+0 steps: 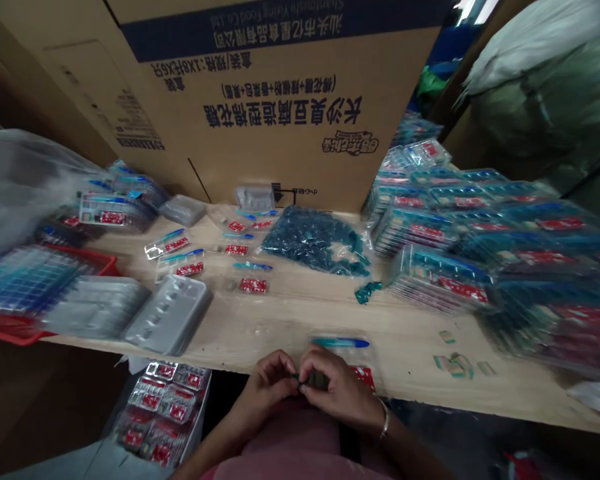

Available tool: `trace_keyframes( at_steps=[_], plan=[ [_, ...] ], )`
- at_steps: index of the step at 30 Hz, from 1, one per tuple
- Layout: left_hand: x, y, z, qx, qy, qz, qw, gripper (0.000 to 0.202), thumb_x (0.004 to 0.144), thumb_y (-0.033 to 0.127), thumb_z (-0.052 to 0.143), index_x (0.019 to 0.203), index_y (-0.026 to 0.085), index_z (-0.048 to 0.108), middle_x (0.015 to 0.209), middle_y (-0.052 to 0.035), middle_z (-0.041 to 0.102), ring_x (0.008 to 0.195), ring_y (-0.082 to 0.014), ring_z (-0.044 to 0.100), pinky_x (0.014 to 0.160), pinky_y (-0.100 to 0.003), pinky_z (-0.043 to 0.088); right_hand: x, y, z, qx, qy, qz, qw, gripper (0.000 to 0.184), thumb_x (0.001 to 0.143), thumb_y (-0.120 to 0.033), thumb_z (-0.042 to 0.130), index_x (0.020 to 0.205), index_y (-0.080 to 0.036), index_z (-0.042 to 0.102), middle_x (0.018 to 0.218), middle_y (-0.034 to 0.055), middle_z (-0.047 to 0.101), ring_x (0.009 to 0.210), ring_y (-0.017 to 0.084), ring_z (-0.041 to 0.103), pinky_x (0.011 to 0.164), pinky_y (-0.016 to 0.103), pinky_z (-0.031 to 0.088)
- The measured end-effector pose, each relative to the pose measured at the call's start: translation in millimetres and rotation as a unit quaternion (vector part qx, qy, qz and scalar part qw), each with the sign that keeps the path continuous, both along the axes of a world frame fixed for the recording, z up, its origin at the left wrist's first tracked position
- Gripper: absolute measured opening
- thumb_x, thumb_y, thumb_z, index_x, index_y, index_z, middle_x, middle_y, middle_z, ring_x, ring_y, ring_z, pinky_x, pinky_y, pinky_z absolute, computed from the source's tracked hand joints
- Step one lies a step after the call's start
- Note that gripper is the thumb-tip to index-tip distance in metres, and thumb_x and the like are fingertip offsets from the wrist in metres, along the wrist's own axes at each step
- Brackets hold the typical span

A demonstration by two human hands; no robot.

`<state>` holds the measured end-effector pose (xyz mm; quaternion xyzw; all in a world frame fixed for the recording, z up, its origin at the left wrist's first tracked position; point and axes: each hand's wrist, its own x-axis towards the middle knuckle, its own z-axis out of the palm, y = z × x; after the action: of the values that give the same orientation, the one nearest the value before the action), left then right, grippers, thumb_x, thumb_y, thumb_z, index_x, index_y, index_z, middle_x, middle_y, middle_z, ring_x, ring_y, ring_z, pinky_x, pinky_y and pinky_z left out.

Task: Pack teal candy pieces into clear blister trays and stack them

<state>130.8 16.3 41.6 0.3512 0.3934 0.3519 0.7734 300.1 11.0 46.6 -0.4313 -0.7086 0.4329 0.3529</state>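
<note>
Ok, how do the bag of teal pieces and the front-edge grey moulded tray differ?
The clear bag of teal pieces is soft, slumped and full; the grey moulded tray is rigid, its recesses apparently empty. The bag lies mid-table, the tray at the front edge. Both lie on the wooden table.

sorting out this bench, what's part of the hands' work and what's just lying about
In use: left hand, right hand, small dark piece pinched between them, blue pen-like item.
Lying about: stacked blister packs, grey trays, cardboard carton.

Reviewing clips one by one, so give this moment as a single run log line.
left hand | right hand | both pinch small dark item | nearby: bagged blue plastic piece
</note>
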Motion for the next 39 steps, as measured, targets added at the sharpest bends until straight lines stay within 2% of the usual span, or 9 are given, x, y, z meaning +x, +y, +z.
trace_keyframes(
  at_steps=[3,7,10,14,19,23,26,33,39],
  plan=[
    [-3.0,1.1,2.6,0.008,0.017,-0.003,1.0,0.025,0.06,0.029,0.078,0.07,0.014,0.059,0.062,0.0038,0.056,0.055,-0.0057,0.048,0.055,-0.017,0.036,-4.5,0.6,1.6,-0.006,-0.004,0.0,1.0,0.02,0.063,-0.001,0.054,0.07,-0.02,0.053,0.076,-0.001,0.053,0.075,0.013,0.051,0.067,0.024,0.037],
    [-5.1,0.4,1.5,-0.085,-0.03,-0.057,0.994,0.028,0.065,0.035,0.074,0.068,0.013,0.057,0.054,0.0039,0.052,0.047,-0.0048,0.044,0.048,-0.016,0.031,-7.6,0.6,1.6,-0.044,0.058,0.005,0.997,0.013,0.067,-0.009,0.058,0.068,-0.02,0.051,0.072,-0.0022,0.053,0.069,0.012,0.049,0.064,0.023,0.037],
    [-6.7,-0.8,-0.9,-0.127,-0.094,-0.051,0.986,0.028,0.064,0.034,0.076,0.068,0.014,0.057,0.057,0.003,0.054,0.048,-0.0049,0.046,0.051,-0.017,0.034,-11.1,2.1,-2.2,-0.084,0.111,0.01,0.99,0.012,0.071,-0.017,0.061,0.067,-0.019,0.05,0.07,-0.0027,0.052,0.067,0.012,0.048,0.064,0.023,0.037],
    [-10.6,-2.7,-3.6,-0.105,-0.103,0.026,0.989,0.029,0.06,0.028,0.08,0.066,0.014,0.056,0.06,0.002,0.057,0.051,-0.0047,0.049,0.054,-0.016,0.035,-16.6,5.3,-7.4,-0.096,0.156,0.014,0.983,0.017,0.075,-0.024,0.063,0.067,-0.019,0.049,0.071,-0.0025,0.05,0.068,0.011,0.047,0.064,0.023,0.038],
    [-14.0,-6.3,-3.6,-0.121,-0.073,-0.031,0.99,0.034,0.064,0.042,0.076,0.069,0.013,0.059,0.058,0.0014,0.055,0.05,-0.0063,0.049,0.053,-0.018,0.036,-18.2,5.7,-9.5,-0.154,0.205,0.03,0.966,0.026,0.072,-0.038,0.069,0.07,-0.019,0.051,0.073,-0.0029,0.049,0.063,0.01,0.047,0.058,0.022,0.038],
    [-10.6,-5.0,-0.9,0.007,0.026,0.007,1.0,0.032,0.067,0.043,0.072,0.066,0.014,0.06,0.055,0.0026,0.052,0.053,-0.0069,0.045,0.055,-0.019,0.034,-16.1,4.6,-10.0,-0.189,0.19,-0.022,0.963,0.033,0.068,-0.045,0.071,0.071,-0.019,0.051,0.067,-0.0036,0.049,0.061,0.01,0.045,0.055,0.022,0.036],
    [-6.0,-3.3,1.1,0.138,0.117,0.037,0.983,0.028,0.07,0.041,0.07,0.065,0.014,0.063,0.061,0.0007,0.054,0.06,-0.0097,0.047,0.06,-0.021,0.037,-15.0,4.5,-10.8,-0.212,0.186,-0.07,0.957,0.036,0.066,-0.047,0.071,0.069,-0.019,0.049,0.062,-0.0051,0.046,0.058,0.009,0.041,0.052,0.021,0.034],
    [-4.5,0.3,-6.0,0.166,0.142,0.039,0.975,0.032,0.075,0.043,0.064,0.064,0.014,0.058,0.058,0.0015,0.052,0.056,-0.0093,0.044,0.055,-0.021,0.035,-7.0,7.4,-3.0,-0.211,0.131,0.001,0.969,0.01,0.07,-0.022,0.059,0.078,-0.017,0.055,0.068,-0.0041,0.052,0.061,0.009,0.045,0.057,0.021,0.035],
    [-2.7,3.3,-5.4,0.123,0.08,-0.012,0.989,0.032,0.068,0.043,0.07,0.07,0.014,0.056,0.062,0.0014,0.054,0.057,-0.0083,0.046,0.056,-0.02,0.037,-6.2,6.8,5.4,-0.158,0.042,-0.006,0.987,0.012,0.061,-0.009,0.051,0.067,-0.019,0.05,0.06,-0.0063,0.046,0.057,0.009,0.041,0.052,0.02,0.031]
  ],
)
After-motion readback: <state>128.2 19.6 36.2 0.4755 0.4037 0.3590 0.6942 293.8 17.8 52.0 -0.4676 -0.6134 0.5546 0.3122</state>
